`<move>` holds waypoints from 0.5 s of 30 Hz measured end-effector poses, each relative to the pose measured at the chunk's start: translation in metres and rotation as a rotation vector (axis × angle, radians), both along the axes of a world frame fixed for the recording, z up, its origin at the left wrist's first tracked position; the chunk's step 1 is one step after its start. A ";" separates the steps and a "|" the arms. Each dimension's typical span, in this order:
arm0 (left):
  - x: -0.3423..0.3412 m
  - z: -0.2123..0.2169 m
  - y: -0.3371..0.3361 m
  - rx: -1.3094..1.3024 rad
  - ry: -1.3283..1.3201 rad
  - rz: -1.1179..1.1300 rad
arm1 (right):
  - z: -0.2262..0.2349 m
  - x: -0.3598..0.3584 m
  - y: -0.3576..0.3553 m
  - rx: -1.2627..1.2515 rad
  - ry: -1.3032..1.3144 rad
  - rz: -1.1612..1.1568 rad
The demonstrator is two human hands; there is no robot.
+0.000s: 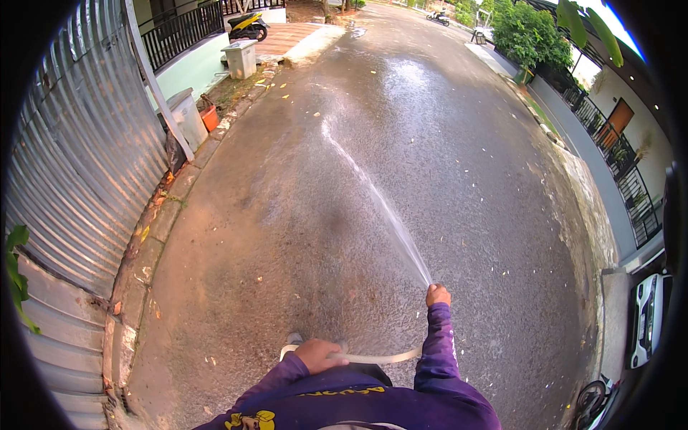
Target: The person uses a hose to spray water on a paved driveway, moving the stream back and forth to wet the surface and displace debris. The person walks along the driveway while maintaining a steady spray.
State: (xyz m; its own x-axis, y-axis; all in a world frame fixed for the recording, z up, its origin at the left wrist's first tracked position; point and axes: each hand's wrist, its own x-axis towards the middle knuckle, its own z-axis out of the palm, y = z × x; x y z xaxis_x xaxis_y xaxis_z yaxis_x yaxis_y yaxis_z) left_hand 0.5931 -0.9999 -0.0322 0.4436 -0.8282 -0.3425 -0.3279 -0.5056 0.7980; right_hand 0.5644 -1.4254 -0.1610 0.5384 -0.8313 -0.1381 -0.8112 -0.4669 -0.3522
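A pale hose (383, 357) runs across in front of my body. My left hand (320, 355) is closed around it near my waist. Stretched out ahead, my right hand (438, 294) grips the hose's end, whose opening is hidden by the fingers. From there a jet of water (383, 204) shoots forward and to the left, landing on the wet asphalt road (494, 236). Between my right hand and the middle stretch, the hose passes out of sight behind my right sleeve.
Corrugated metal sheeting (86, 158) lines the left side, beside a curb. Farther up stand grey bins (241, 59), an orange bucket (209, 117) and a yellow-black scooter (247, 27). At right are a low wall, a white car (647, 320) and a partly visible motorcycle (592, 403).
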 end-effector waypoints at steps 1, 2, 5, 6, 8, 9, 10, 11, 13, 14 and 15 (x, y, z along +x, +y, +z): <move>0.000 -0.001 -0.001 -0.002 -0.006 -0.009 | 0.000 0.000 -0.001 0.001 -0.005 -0.008; 0.001 -0.002 -0.002 -0.005 -0.012 -0.019 | 0.000 0.000 -0.002 -0.002 -0.003 -0.004; 0.002 -0.001 -0.004 -0.007 -0.014 -0.025 | 0.003 0.001 -0.004 -0.006 -0.005 0.009; 0.002 0.000 -0.004 -0.005 -0.012 -0.023 | 0.005 0.001 -0.002 -0.003 -0.011 0.013; 0.003 0.004 -0.005 0.004 -0.006 -0.015 | 0.011 0.003 0.001 0.001 -0.024 0.001; 0.003 0.006 -0.006 0.009 -0.002 -0.011 | 0.015 0.005 0.003 0.003 -0.032 -0.015; 0.003 0.006 -0.006 0.016 -0.008 -0.012 | 0.016 0.007 0.004 0.005 -0.040 -0.030; 0.003 0.006 -0.006 0.022 -0.014 -0.016 | 0.014 0.007 0.001 -0.004 -0.040 -0.040; 0.003 0.007 -0.008 0.026 -0.017 -0.020 | 0.009 0.006 -0.005 -0.020 -0.041 -0.058; 0.003 0.006 -0.008 0.024 -0.012 -0.016 | 0.009 0.008 -0.005 -0.011 -0.041 -0.053; 0.003 0.006 -0.008 0.021 -0.007 -0.013 | 0.011 0.011 -0.005 -0.003 -0.042 -0.049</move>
